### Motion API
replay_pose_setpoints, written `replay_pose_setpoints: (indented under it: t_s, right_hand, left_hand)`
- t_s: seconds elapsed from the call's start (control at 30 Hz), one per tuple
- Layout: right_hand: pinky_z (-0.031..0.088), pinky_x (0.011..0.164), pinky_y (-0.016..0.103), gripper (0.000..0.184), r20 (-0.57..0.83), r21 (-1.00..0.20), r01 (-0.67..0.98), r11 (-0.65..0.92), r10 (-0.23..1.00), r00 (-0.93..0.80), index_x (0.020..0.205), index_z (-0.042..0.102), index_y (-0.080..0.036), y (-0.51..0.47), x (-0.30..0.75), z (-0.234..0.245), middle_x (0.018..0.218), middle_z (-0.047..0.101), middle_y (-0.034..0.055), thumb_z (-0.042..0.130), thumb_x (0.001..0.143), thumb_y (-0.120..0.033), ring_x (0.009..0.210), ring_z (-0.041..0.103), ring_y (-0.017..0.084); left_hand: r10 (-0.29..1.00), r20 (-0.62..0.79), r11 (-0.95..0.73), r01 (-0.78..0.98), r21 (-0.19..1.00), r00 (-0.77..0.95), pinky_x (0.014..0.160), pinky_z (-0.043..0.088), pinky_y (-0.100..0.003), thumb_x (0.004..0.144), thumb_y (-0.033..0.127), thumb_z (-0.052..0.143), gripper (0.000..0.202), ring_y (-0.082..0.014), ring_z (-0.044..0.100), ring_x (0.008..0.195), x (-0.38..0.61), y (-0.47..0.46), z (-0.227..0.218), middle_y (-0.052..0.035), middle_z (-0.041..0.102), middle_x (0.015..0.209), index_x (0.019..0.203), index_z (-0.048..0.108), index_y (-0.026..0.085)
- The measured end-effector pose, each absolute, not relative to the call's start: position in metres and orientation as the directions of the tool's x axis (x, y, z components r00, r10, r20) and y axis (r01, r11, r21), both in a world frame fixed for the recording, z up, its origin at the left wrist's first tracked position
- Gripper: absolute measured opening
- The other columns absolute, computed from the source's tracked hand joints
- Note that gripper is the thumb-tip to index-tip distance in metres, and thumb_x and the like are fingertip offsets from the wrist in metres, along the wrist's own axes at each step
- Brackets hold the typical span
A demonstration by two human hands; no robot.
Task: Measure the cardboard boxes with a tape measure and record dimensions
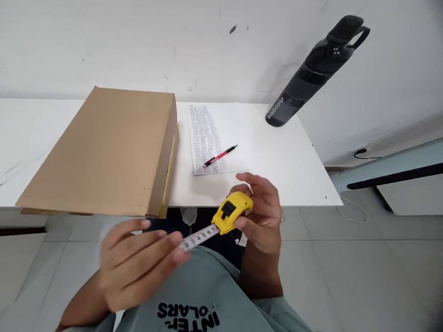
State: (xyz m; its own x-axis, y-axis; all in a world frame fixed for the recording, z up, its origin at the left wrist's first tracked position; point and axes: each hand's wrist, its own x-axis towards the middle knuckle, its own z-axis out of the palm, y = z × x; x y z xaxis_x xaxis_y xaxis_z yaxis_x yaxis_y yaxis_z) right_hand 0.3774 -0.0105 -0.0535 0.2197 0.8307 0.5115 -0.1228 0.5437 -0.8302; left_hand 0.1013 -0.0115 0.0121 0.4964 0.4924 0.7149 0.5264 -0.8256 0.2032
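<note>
My right hand (261,214) grips a yellow tape measure (233,211) with a black lock button, in front of the table edge. A short stretch of its white blade (201,236) sticks out to the left, with numbers up to about 7 showing. The fingertips of my left hand (142,260) pinch the blade near its free end, and the end itself is hidden behind them. Beyond my left hand lies a closed brown cardboard box (108,146), whose near edge overhangs the table.
On the white table (290,174) lies a handwritten sheet (204,131) with a red and black pen (220,156) across it. A tall black bottle (309,74) stands at the back right by the wall. A cable (355,218) trails on the tiled floor at right.
</note>
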Motion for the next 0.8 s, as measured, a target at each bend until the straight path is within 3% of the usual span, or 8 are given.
replay_pose_setpoints:
  t_s: [0.1,0.27,0.4,0.5,0.57,0.67,0.73,0.8]
  right_hand:
    - [0.059,0.065,0.030,0.060,0.487,-0.855,-0.165,0.492,0.870,0.074,0.139,0.056,-0.038,-0.015,0.376,-0.051,0.142,0.056,0.0073,0.077,0.085,-0.027,0.087,0.060,0.017]
    - [0.060,0.070,0.032,0.055,0.392,-0.910,-0.155,0.384,0.919,-0.024,0.138,0.057,-0.036,-0.022,0.378,-0.059,0.145,0.056,0.0097,0.076,0.087,-0.027,0.089,0.063,0.016]
    - [0.061,0.074,0.031,0.045,0.292,-0.929,-0.249,0.274,0.956,-0.036,0.127,0.062,-0.033,-0.026,0.368,-0.076,0.144,0.057,0.0090,0.079,0.086,-0.030,0.093,0.067,0.015]
    - [0.062,0.080,0.032,0.044,0.244,-0.902,-0.376,0.214,0.969,-0.033,0.126,0.060,-0.035,-0.029,0.352,-0.085,0.145,0.057,0.0072,0.079,0.086,-0.034,0.107,0.068,0.018]
    - [0.062,0.086,0.034,0.044,0.236,-0.904,-0.383,0.190,0.969,-0.077,0.128,0.059,-0.036,-0.030,0.344,-0.088,0.146,0.055,0.0067,0.077,0.088,-0.035,0.115,0.066,0.019]
    - [0.060,0.091,0.036,0.046,0.287,-0.940,-0.245,0.238,0.938,-0.194,0.133,0.058,-0.033,-0.020,0.350,-0.085,0.151,0.051,0.0093,0.075,0.090,-0.036,0.118,0.065,0.019]
    - [0.061,0.088,0.037,0.047,0.352,-0.936,-0.105,0.336,0.887,-0.299,0.137,0.056,-0.031,0.001,0.371,-0.080,0.147,0.055,0.0114,0.071,0.093,-0.041,0.111,0.069,0.019]
    - [0.060,0.080,0.035,0.035,0.388,-0.886,0.132,0.445,0.866,-0.315,0.132,0.060,-0.027,0.033,0.401,-0.075,0.123,0.070,0.0088,0.058,0.101,-0.043,0.090,0.072,0.017]
  left_hand:
    - [0.210,0.705,-0.936,0.347,-0.055,0.678,0.087,0.062,-0.030,0.077,0.016,0.084,0.026,-0.0115,0.074,0.081,0.126,-0.005,0.006,0.0048,0.081,0.096,0.098,0.075,0.028]
    - [0.224,0.747,-0.937,0.349,-0.012,0.626,0.093,0.056,-0.029,0.085,0.028,0.081,0.024,-0.0103,0.073,0.083,0.149,0.008,-0.028,0.0044,0.080,0.095,0.107,0.072,0.027]
    - [0.372,0.731,-0.919,0.337,0.204,0.573,0.095,0.057,-0.040,0.077,0.078,0.064,0.087,-0.0242,0.072,0.108,0.164,0.013,-0.073,-0.0129,0.075,0.119,0.143,0.050,0.023]
    - [0.546,0.628,-0.837,0.333,0.435,0.554,0.097,0.056,-0.047,0.061,0.090,0.065,0.120,-0.0330,0.068,0.118,0.175,0.014,-0.109,-0.0185,0.067,0.131,0.156,0.031,0.024]
    - [0.652,0.540,-0.741,0.296,0.603,0.533,0.095,0.057,-0.050,0.064,0.089,0.065,0.114,-0.0337,0.069,0.113,0.180,0.012,-0.123,-0.0162,0.068,0.127,0.153,0.036,0.025]
    - [0.752,0.430,-0.596,0.235,0.768,0.500,0.091,0.058,-0.047,0.086,0.079,0.051,0.079,-0.0295,0.070,0.107,0.179,0.008,-0.125,-0.0130,0.069,0.126,0.145,0.047,0.027]
    - [0.764,0.414,-0.564,0.200,0.801,0.495,0.092,0.058,-0.045,0.095,0.072,0.042,0.068,-0.0282,0.069,0.111,0.175,0.007,-0.117,-0.0130,0.068,0.131,0.145,0.048,0.027]
    - [0.726,0.444,-0.601,0.172,0.781,0.525,0.093,0.056,-0.044,0.096,0.068,0.045,0.065,-0.0283,0.069,0.113,0.172,0.012,-0.108,-0.0135,0.068,0.131,0.146,0.047,0.026]
